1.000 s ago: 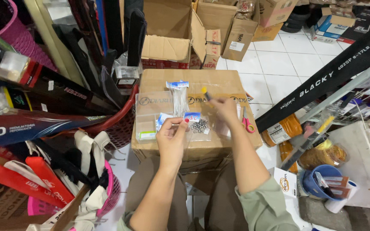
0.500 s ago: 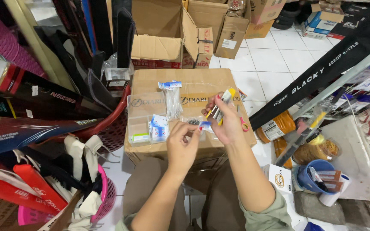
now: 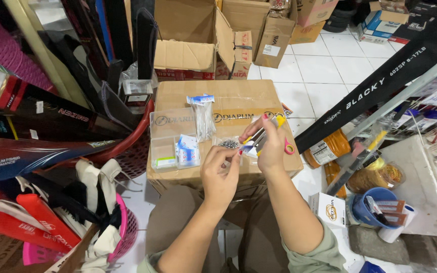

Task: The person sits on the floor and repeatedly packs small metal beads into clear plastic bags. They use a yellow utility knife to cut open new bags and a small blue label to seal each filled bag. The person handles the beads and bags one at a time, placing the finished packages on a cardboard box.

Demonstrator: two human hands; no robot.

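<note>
Head view: right hand grips yellow-and-pink scissors, blades pointing lower-left at a small clear packet. Left hand pinches that packet's near edge with thumb and forefinger, just left of the blades. Packet sits between both hands, above the sealed cardboard box; the left hand is nearer it. Versus half a second ago: hands closer together, scissors lowered toward the packet.

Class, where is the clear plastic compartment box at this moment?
The clear compartment box lies on the left part of the cardboard box, left of the hands.
</note>
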